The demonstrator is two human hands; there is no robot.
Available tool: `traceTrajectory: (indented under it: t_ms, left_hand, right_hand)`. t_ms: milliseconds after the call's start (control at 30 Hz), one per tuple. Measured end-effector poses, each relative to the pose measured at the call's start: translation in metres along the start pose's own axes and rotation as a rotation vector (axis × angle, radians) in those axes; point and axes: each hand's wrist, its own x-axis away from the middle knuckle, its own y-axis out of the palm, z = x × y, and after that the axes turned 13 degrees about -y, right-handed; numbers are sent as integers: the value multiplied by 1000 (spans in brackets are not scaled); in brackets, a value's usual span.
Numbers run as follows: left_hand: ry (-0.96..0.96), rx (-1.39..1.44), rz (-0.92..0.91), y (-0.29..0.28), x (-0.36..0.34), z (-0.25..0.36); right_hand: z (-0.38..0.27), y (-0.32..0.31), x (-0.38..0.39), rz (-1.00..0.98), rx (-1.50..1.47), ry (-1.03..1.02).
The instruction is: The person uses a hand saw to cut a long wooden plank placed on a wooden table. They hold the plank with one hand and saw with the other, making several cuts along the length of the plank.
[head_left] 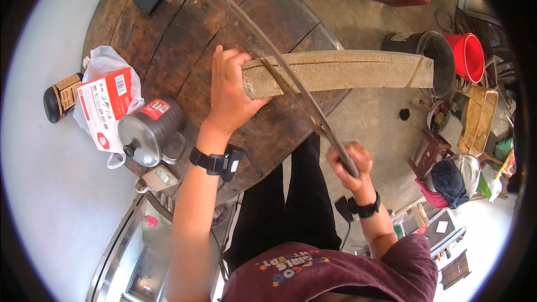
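And here's the wooden plank [347,70], pale brown, thick and rough, stretching sideways from the centre to the right of centre, bowing gently, a thin dark line running along its length, a slanting band near its right end. Across its left part cuts the long, slender brown tool [275,53], slanting from the top, left of centre, to just right of centre.
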Motion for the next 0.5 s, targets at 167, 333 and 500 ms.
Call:
traceTrajectory:
  t_ms: [167, 333, 500]
  left_hand:
    - [26, -17, 4, -2, -2, 0]
    - [-1, 24, 0, -2, 1, 2]
    - [4, -38, -7, -3, 0, 1]
  right_hand:
    - [10, 7, -9, 13, -81, -15]
    - [-7, 3, 3, 87, -223, 22]
    - [9, 11, -7, 82, -186, 153]
